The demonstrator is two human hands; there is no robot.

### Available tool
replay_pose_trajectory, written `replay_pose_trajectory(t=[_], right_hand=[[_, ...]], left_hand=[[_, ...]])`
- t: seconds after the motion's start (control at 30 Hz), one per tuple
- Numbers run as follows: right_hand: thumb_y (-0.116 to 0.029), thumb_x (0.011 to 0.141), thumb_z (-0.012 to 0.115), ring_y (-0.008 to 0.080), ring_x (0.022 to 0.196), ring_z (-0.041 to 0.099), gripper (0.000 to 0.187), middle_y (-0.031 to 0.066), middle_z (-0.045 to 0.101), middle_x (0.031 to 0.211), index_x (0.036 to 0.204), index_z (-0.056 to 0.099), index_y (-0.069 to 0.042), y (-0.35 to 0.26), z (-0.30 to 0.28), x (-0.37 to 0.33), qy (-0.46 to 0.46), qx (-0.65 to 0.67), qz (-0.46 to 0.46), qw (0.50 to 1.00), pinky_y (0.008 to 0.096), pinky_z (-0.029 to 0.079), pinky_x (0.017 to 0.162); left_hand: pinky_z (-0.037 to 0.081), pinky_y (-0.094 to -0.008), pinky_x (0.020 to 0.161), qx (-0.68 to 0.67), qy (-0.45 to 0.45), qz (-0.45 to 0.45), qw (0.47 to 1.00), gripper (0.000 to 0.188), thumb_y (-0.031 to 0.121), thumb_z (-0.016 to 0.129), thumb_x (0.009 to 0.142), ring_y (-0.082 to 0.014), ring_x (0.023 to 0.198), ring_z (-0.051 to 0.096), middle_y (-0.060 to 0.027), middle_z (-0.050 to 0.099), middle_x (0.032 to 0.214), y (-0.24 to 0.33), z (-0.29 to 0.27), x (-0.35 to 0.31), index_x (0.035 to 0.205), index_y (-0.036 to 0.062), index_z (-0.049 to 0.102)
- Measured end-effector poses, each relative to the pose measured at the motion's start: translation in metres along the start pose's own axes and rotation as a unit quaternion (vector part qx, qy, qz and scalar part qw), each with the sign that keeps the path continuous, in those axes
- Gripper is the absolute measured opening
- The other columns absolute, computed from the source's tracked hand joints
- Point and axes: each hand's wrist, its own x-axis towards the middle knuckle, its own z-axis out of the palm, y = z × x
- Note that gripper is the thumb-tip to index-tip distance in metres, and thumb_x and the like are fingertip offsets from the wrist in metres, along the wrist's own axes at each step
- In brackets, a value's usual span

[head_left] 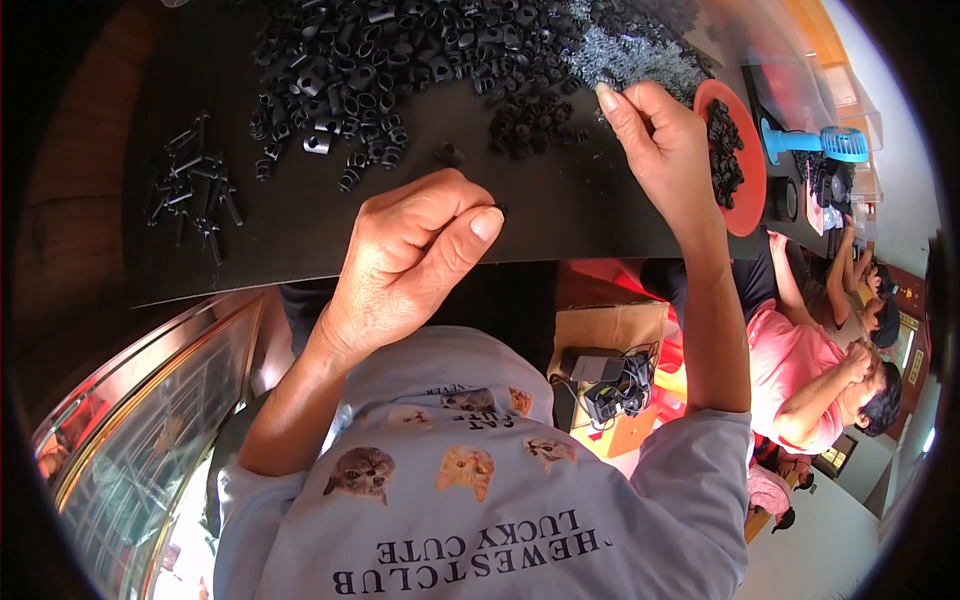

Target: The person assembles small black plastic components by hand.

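My left hand [415, 260] is closed in front of me near the table's edge, thumb pressed over the curled fingers. A bit of a small black part [503, 211] sticks out by its thumb tip; the rest is hidden. Farther right, my right hand [660, 140] has its thumb and forefinger drawn together at the edge of a heap of small silvery metal pieces, perhaps screws [640, 62]. Whatever lies between those fingertips is too small to make out. Just beyond the left hand lies a loose black piece [450, 154].
Black ring-like plastic parts [375, 70] cover the table's far side, with smaller black pieces [535, 122] beside them. Assembled black parts with stems [195, 180] lie left. A red dish [745, 205], blue fan [845, 144] and co-workers are right; a cardboard box [610, 322] sits below.
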Motion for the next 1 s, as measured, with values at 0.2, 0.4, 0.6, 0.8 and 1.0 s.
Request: replay_pose_trajectory(t=[0.2,0.4,0.6,0.8,1.0], right_hand=[[-0.007,0.09,0.066,0.0257,0.06,0.055,0.01,0.0128,0.058,0.073,0.087,0.059,0.0,0.005,0.001,-0.006,-0.001,0.01,-0.023,1.0,0.0336,0.045,0.059],[0.001,0.089,0.062,0.0242,0.072,0.061,0.008,0.0118,0.062,0.085,0.097,0.062,0.0,0.001,-0.002,-0.01,-0.017,0.011,-0.045,0.999,0.0298,0.049,0.067],[-0.001,0.091,0.063,0.0157,0.07,0.06,0.007,0.0091,0.065,0.084,0.098,0.064,-0.001,-0.01,-0.004,-0.011,0.035,0.083,-0.013,0.996,0.0266,0.049,0.066],[-0.003,0.092,0.064,0.0128,0.063,0.057,0.003,0.0075,0.062,0.076,0.095,0.063,-0.001,-0.037,0.014,-0.009,0.028,0.125,-0.07,0.989,0.0261,0.047,0.059],[-0.004,0.093,0.065,0.005,0.065,0.051,0.004,0.0005,0.058,0.073,0.093,0.062,-0.001,-0.075,0.004,-0.012,-0.087,0.257,0.023,0.962,0.0226,0.043,0.057]], left_hand=[[0.041,-0.0257,0.057,-0.003,0.001,-0.008,1.0,0.022,0.016,0.062,0.098,-0.0107,0.064,0.048,-0.0026,0.053,0.072,0.001,0.0,0.0,0.088,-0.0033,0.062],[0.04,-0.0243,0.054,-0.005,0.016,-0.004,1.0,0.023,0.019,0.061,0.098,-0.0083,0.062,0.047,-0.0021,0.054,0.072,-0.003,0.0,-0.001,0.09,-0.0028,0.063],[0.038,-0.0216,0.048,-0.055,0.01,-0.03,0.998,0.024,0.021,0.057,0.101,-0.0037,0.055,0.045,-0.0005,0.055,0.073,-0.004,0.002,-0.001,0.095,-0.0017,0.062],[0.037,-0.0212,0.047,-0.055,0.014,-0.035,0.998,0.027,0.023,0.055,0.102,-0.0035,0.054,0.045,-0.0006,0.056,0.074,-0.002,0.003,0.0,0.096,-0.0018,0.061],[0.043,-0.0209,0.059,-0.056,-0.022,-0.088,0.994,0.031,0.028,0.051,0.104,-0.0069,0.065,0.052,-0.0044,0.062,0.085,0.0,-0.006,-0.003,0.104,-0.0013,0.062]])
